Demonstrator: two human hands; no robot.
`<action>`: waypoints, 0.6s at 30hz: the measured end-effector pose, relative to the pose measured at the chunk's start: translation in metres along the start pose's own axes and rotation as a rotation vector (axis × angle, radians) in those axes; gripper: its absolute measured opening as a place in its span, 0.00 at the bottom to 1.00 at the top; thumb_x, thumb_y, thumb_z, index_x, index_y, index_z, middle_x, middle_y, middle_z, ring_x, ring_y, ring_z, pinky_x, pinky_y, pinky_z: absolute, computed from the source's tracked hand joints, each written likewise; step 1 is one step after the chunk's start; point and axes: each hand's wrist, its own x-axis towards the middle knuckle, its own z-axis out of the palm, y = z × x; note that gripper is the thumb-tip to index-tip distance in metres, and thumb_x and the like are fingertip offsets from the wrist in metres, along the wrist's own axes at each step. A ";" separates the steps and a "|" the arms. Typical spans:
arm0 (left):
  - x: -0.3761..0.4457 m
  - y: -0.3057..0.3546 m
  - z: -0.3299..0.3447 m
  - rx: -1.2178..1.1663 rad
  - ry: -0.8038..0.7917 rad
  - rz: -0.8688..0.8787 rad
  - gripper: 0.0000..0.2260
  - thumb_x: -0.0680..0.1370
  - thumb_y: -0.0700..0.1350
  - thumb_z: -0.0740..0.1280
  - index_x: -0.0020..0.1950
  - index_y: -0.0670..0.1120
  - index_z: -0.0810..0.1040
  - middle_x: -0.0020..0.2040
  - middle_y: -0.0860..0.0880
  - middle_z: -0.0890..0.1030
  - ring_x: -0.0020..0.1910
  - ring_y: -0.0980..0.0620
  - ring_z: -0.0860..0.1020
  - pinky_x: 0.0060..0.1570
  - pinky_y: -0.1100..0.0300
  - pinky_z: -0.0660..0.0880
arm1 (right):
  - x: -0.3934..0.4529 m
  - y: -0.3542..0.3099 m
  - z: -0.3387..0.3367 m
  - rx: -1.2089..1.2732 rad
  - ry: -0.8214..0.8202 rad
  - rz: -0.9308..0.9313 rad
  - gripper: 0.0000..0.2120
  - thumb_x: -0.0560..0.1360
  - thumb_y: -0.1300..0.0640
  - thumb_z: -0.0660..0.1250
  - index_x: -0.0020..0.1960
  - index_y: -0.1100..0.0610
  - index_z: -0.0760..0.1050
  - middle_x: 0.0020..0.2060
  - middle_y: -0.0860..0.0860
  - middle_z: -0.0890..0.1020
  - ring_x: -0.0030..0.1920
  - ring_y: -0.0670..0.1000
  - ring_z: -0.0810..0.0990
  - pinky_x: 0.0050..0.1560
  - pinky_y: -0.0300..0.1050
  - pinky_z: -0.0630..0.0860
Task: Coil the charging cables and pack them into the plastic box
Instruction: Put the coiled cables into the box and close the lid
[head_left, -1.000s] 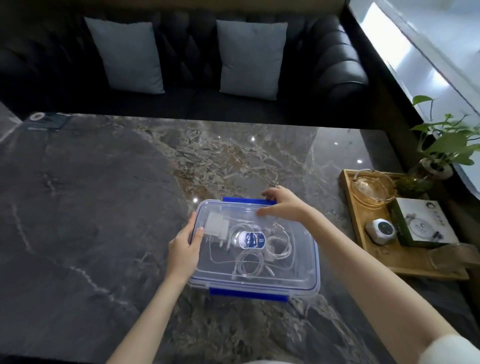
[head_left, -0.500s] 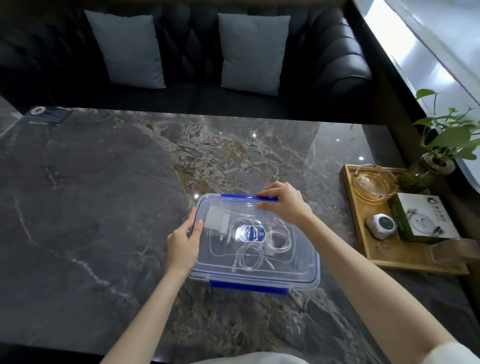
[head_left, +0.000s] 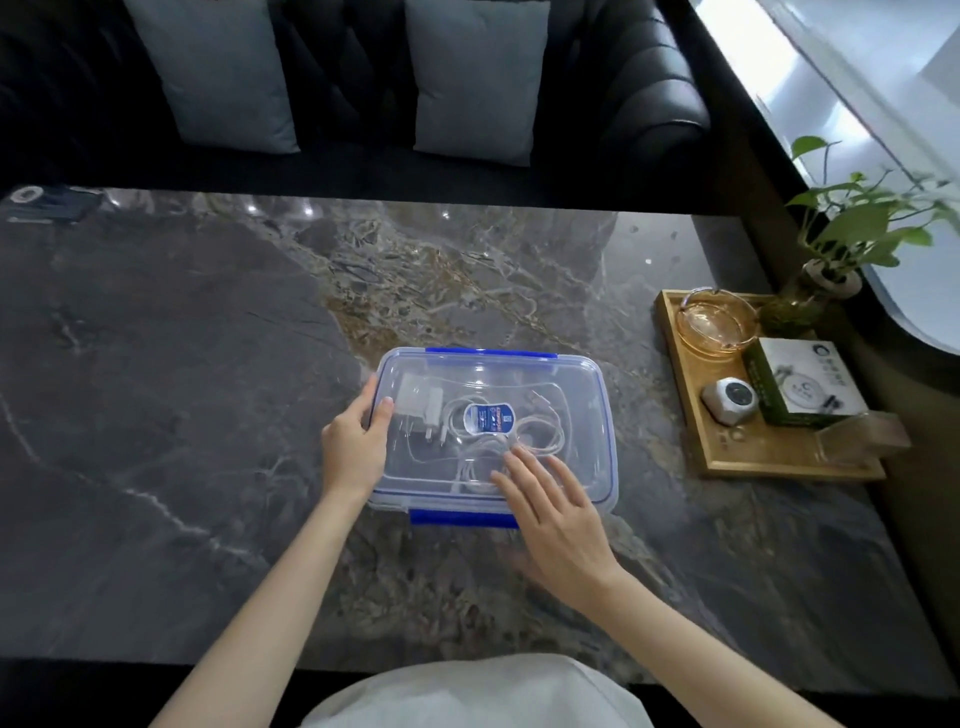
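Observation:
A clear plastic box (head_left: 582, 395) with blue clips sits on the dark marble table (head_left: 208, 415), its lid on. Through the lid I see coiled white charging cables (head_left: 535, 436), a white plug adapter (head_left: 423, 408) and a blue label. My left hand (head_left: 353, 447) grips the box's left end, thumb on the lid. My right hand (head_left: 556, 514) lies flat, fingers spread, over the lid's near edge above the front blue clip (head_left: 462, 518).
A wooden tray (head_left: 769, 462) at the right holds an amber glass ashtray (head_left: 717, 322), a small white device (head_left: 730, 408) and a green-and-white box (head_left: 805, 382). A potted plant (head_left: 841, 234) stands behind it. A black sofa with two grey cushions lies beyond the table.
My right hand left the far blue clip and came back to the lid's near edge. The far clip now lies flat. My left hand stayed on the left end.

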 end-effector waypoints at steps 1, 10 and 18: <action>0.000 -0.001 0.000 -0.002 0.003 0.003 0.18 0.78 0.46 0.61 0.68 0.47 0.70 0.63 0.42 0.77 0.63 0.46 0.75 0.64 0.54 0.68 | 0.001 0.000 0.003 -0.030 0.015 0.017 0.37 0.61 0.45 0.76 0.64 0.57 0.66 0.61 0.54 0.78 0.63 0.54 0.75 0.69 0.56 0.64; -0.001 -0.001 0.000 -0.033 -0.005 0.028 0.19 0.78 0.46 0.61 0.69 0.46 0.69 0.66 0.45 0.75 0.65 0.49 0.72 0.65 0.57 0.66 | -0.005 0.008 -0.007 0.213 0.023 -0.011 0.27 0.68 0.50 0.71 0.64 0.58 0.71 0.66 0.57 0.73 0.69 0.57 0.67 0.70 0.55 0.58; 0.000 -0.003 0.000 -0.014 -0.020 0.045 0.19 0.78 0.47 0.60 0.69 0.46 0.68 0.66 0.45 0.75 0.66 0.47 0.73 0.67 0.53 0.66 | -0.002 0.010 -0.011 0.455 0.041 0.069 0.17 0.76 0.52 0.62 0.62 0.56 0.74 0.64 0.54 0.75 0.69 0.55 0.68 0.71 0.50 0.56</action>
